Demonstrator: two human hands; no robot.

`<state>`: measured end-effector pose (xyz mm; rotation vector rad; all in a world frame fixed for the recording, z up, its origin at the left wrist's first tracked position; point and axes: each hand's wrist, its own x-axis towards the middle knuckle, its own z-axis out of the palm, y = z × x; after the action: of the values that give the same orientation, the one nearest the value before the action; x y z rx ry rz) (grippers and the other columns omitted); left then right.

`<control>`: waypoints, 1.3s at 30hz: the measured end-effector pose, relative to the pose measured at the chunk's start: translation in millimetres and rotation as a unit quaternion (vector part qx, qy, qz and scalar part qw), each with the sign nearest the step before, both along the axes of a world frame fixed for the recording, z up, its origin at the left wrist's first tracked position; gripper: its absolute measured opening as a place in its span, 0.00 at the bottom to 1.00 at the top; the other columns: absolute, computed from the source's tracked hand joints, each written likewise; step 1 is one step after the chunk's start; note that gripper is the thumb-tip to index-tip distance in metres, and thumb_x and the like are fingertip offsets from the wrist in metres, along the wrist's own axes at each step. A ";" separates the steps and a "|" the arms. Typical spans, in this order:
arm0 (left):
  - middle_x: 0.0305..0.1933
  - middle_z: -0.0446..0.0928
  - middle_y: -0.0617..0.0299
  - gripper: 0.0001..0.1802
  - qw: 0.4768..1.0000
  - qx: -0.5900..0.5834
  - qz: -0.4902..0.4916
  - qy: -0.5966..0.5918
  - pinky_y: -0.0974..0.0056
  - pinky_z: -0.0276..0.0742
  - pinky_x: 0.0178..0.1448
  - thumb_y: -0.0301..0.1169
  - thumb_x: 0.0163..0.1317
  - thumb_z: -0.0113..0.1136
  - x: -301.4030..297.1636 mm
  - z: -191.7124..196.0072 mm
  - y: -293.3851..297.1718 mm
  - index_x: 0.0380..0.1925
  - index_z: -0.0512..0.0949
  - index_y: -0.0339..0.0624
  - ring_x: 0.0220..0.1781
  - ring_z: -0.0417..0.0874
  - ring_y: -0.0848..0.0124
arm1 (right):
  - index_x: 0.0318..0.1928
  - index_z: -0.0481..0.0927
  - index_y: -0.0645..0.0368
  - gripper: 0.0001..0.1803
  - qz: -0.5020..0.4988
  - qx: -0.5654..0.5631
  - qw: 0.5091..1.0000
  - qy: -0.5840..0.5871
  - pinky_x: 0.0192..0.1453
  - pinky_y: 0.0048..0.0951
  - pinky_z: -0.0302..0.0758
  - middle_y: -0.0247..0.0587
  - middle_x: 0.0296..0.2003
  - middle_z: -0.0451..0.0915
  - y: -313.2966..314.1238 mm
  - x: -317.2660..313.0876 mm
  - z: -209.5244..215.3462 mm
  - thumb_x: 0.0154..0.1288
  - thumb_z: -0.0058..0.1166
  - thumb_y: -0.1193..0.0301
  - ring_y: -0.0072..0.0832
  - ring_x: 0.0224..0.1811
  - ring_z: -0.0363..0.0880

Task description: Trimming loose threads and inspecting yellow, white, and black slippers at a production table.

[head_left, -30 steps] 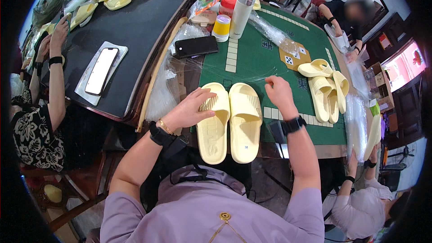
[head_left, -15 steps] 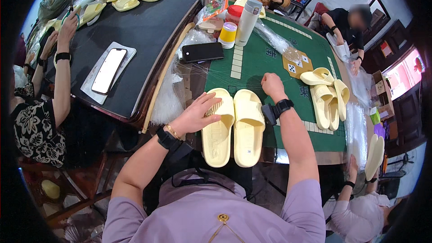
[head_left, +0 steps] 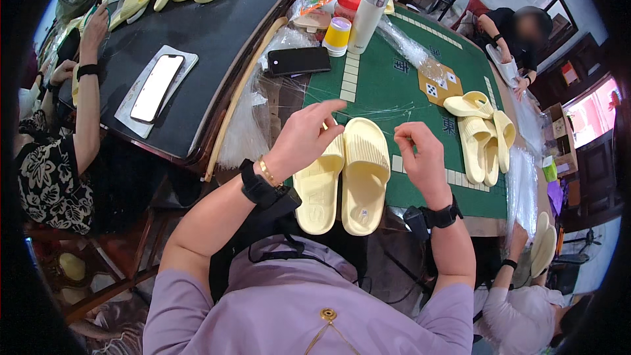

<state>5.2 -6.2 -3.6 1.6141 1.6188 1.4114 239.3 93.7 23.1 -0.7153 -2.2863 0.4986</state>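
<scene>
Two pale yellow slide slippers lie side by side at the table's near edge, toes pointing away from me. Above the strap of the left slipper is my left hand, its index finger and thumb stretched out and apart, hiding much of that strap. Just right of the right slipper, my right hand hovers with curled fingers, thumb and fingertips close together. Whether a thin clear strand is between them is too small to make out. Fine clear strands spread over the green table mat beyond the slippers.
A black phone, a yellow-and-white cup and a pale bottle stand or lie ahead. More slippers are piled right. A lit phone lies on the dark left table. Other people work around both tables.
My left hand has lifted off the left strap and moved up and right. My right hand has come down and nearer to me, its fist loosening into a curl.
</scene>
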 end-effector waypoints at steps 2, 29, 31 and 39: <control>0.33 0.78 0.56 0.08 0.994 0.042 0.005 0.105 0.63 0.77 0.38 0.26 0.60 0.62 -1.8 -9.6 3.2 0.40 0.82 0.38 0.32 0.81 0.62 | 0.36 0.76 0.61 0.05 0.005 0.015 1.000 -0.001 0.42 0.34 0.77 0.43 0.40 0.79 -6.3 6.3 -1.7 0.60 0.57 0.80 0.41 0.38 0.79; 0.23 0.75 0.60 0.06 0.909 -0.103 -0.257 0.310 0.58 0.76 0.31 0.33 0.55 0.61 49.0 -18.9 -131.3 0.25 0.79 0.44 0.26 0.80 0.61 | 0.31 0.74 0.59 0.05 0.209 0.009 0.964 -0.165 0.38 0.38 0.76 0.42 0.30 0.74 -78.5 12.9 -60.8 0.52 0.55 0.76 0.40 0.34 0.76; 0.23 0.75 0.59 0.06 0.913 -0.128 -0.225 0.315 0.58 0.76 0.31 0.33 0.56 0.61 50.0 -14.6 -126.6 0.25 0.80 0.44 0.26 0.81 0.60 | 0.31 0.74 0.59 0.05 0.188 0.024 0.972 -0.136 0.37 0.39 0.76 0.41 0.30 0.74 -72.2 11.1 -67.8 0.53 0.54 0.76 0.41 0.34 0.76; 0.22 0.77 0.56 0.08 0.910 -0.094 -0.042 0.402 0.58 0.78 0.29 0.32 0.58 0.59 37.0 -37.2 -64.1 0.24 0.78 0.42 0.25 0.82 0.59 | 0.43 0.78 0.60 0.14 0.080 0.056 0.989 -0.114 0.49 0.35 0.79 0.45 0.45 0.79 -55.7 7.0 -68.1 0.54 0.54 0.80 0.42 0.47 0.80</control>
<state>42.3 -70.3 -40.8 2.2642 1.9798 0.5047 246.3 38.0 -45.0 -0.5597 -2.5772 0.3744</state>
